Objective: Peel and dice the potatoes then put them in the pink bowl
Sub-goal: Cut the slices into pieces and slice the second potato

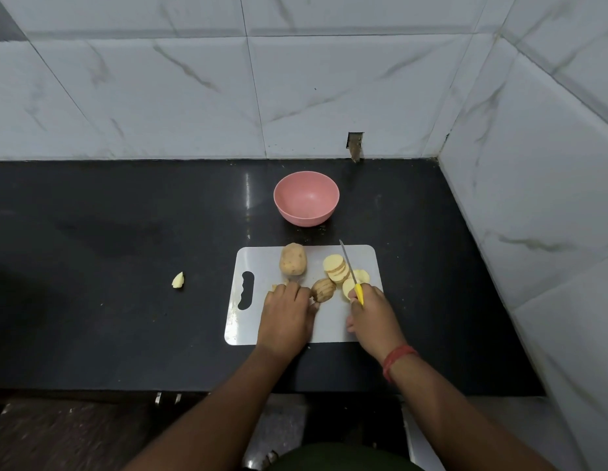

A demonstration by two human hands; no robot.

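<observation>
A white cutting board lies on the black counter. On it stands a whole unpeeled potato. A partly sliced potato piece with skin lies in the board's middle, and my left hand touches it with thumb and fingers. Pale round potato slices are fanned out to the right. My right hand grips a yellow-handled knife, whose blade points away over the slices. The empty pink bowl sits behind the board.
A small potato piece lies alone on the counter to the left of the board. White tiled walls close the back and right side. The counter's front edge runs just below my forearms.
</observation>
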